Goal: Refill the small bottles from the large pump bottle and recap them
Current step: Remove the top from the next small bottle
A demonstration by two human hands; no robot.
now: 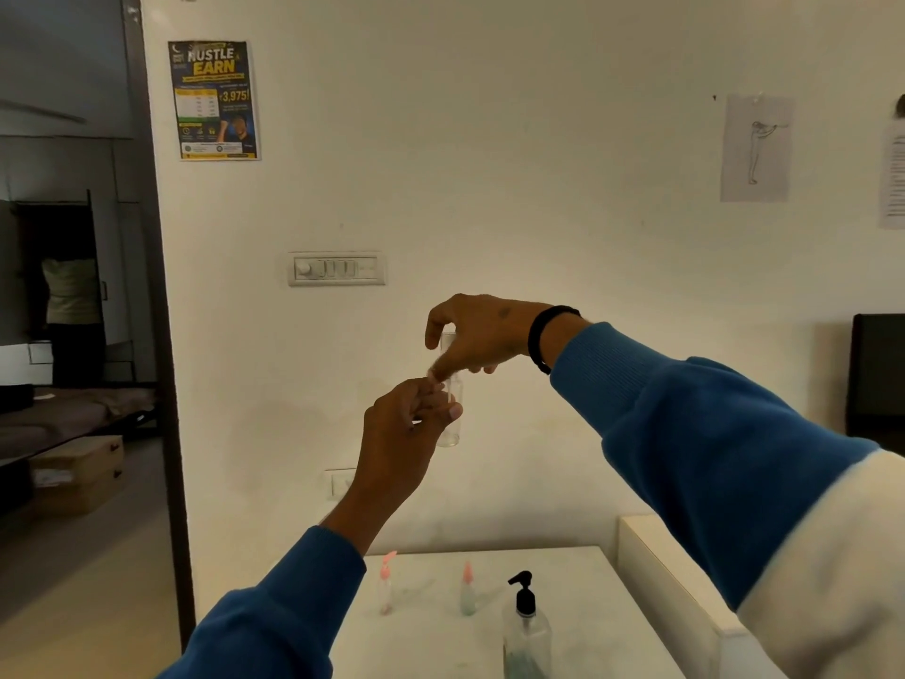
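**Clear bottle held up, both hands on it**

Wall, left: a poster point(214, 100) beside the doorway, a switch plate point(336, 269) lower down.

Mid-air, centre: the left hand point(409, 428) grips a small clear bottle point(451, 409) round its body, thumb across the front, fingers curled behind. The bottle stands upright, raised well above the table, in front of the wall. Contents cannot be read; glass looks clear.

Above it: the right hand point(482, 335) comes down from the top, fingers curled and pinching the bottle's top end. The cap itself is blurred; whether it is seated or off cannot be told. A black band point(543, 335) sits on that wrist. Both sleeves are blue.

Table point(587, 629), below: a pink-capped bottle point(387, 588) stands upright at left; a second pink-capped bottle point(468, 590), greenish body, stands near it, apart. Right of those, nearest the viewer, the pump bottle point(525, 629) stands upright with a black pump head and some liquid at the bottom.

Wall, right: a sketch sheet point(755, 148).
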